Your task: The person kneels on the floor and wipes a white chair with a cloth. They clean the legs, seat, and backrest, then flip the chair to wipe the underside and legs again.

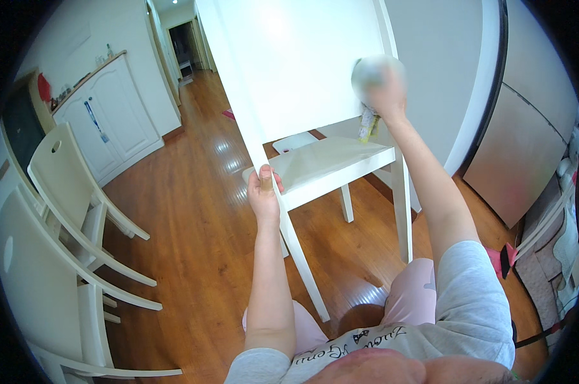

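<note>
Before me stands a white wooden chair (308,62), its backrest facing me and its seat (328,161) on the far side. My left hand (264,194) grips the chair's left rear upright at about seat height, thumb towards me. At the backrest's right side is my right hand (390,96), partly hidden by a blurred patch. A patterned cloth (367,124) with yellowish edges hangs below it, held in that hand. Whether the cloth presses on the backrest under the blur cannot be made out.
Several more white chairs (40,269) stand at the left. Behind them is a white cabinet (121,110) with small items on top. A grey wall (438,62) rises close behind the chair on the right, beside a metallic refrigerator (520,153). The floor (188,225) is glossy wood.
</note>
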### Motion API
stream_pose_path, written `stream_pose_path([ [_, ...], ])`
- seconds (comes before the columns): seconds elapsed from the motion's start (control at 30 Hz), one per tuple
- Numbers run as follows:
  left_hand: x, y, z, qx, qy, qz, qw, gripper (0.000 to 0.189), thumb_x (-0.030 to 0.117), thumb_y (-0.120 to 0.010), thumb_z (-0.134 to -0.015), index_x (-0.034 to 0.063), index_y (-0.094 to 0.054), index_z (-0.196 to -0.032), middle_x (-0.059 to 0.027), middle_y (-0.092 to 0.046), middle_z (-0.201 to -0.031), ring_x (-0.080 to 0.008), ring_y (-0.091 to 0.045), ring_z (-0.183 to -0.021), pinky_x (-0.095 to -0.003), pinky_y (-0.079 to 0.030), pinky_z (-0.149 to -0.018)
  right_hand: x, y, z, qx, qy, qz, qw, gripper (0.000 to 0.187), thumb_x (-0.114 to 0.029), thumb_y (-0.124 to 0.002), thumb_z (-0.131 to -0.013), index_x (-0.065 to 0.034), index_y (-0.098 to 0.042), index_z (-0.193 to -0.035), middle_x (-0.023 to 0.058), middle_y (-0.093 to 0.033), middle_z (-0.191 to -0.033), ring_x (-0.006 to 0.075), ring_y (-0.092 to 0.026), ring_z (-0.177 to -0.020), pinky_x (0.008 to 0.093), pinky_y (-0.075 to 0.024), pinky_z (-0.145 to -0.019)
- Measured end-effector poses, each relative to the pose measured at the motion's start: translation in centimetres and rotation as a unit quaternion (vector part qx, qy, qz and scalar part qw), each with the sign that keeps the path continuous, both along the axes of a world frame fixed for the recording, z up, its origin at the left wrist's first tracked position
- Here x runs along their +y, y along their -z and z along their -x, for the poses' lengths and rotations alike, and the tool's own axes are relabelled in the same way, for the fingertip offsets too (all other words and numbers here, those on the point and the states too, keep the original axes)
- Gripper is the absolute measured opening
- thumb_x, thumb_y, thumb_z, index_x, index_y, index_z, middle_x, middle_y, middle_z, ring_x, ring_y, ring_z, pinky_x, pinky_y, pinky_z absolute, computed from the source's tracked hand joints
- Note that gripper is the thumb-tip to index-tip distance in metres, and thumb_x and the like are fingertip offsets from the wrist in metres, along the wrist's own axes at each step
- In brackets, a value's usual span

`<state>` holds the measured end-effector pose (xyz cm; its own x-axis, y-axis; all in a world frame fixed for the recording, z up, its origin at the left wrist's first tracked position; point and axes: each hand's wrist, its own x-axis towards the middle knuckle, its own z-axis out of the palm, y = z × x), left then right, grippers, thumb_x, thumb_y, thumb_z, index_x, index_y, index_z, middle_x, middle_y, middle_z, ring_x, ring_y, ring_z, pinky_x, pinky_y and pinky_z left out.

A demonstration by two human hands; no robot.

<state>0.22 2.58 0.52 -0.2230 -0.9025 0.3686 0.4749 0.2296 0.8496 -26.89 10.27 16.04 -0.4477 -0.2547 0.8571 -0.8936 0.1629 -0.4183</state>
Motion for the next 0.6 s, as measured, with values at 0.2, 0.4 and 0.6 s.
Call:
stream_pose_path([
  [0.2, 0.1, 0.1, -0.2, 0.003, -0.003, 0.000, 1.000, 0.047, 0.053, -0.057, -0.091, 0.0060, -0.055, -0.094, -0.0008, -0.053, -0.072, -0.0095, -0.050, -0.060, -0.0246, -0.041, -0.056, -0.8, -0.5, -5.8, 0.183, -0.084, 0.006, 0.980, 0.051, -0.009, -0.076, -0.069, -0.0059, -0.058, -0.116, 0.0118, -0.056, -0.123, 0.0281, -0.053, -0.116, 0.0372, -0.0465, -0.097],
  [0.4, 0.7, 0.0, -0.7, -0.009, -0.007, 0.007, 1.000, 0.046, 0.052, -0.056, -0.092, 0.0058, -0.055, -0.095, -0.0008, -0.053, -0.071, -0.0098, -0.050, -0.059, -0.0245, -0.041, -0.054, -2.0, -0.5, -14.3, 0.370, -0.225, -0.133, 0.891, 0.059, -0.003, -0.079, -0.062, -0.0121, -0.060, -0.118, 0.0041, -0.056, -0.127, 0.0241, -0.052, -0.120, 0.0356, -0.0475, -0.100],
  [0.6, 1.2, 0.2, -0.6, -0.016, -0.008, 0.016, 1.000, 0.050, 0.054, -0.053, -0.093, 0.0034, -0.055, -0.095, -0.0027, -0.054, -0.071, -0.0109, -0.051, -0.059, -0.0238, -0.042, -0.054, -2.0, -3.8, -8.4, 0.350, -0.111, -0.018, 0.930, 0.054, -0.010, -0.077, -0.070, -0.0148, -0.058, -0.121, 0.0032, -0.055, -0.129, 0.0215, -0.053, -0.120, 0.0335, -0.0481, -0.099],
])
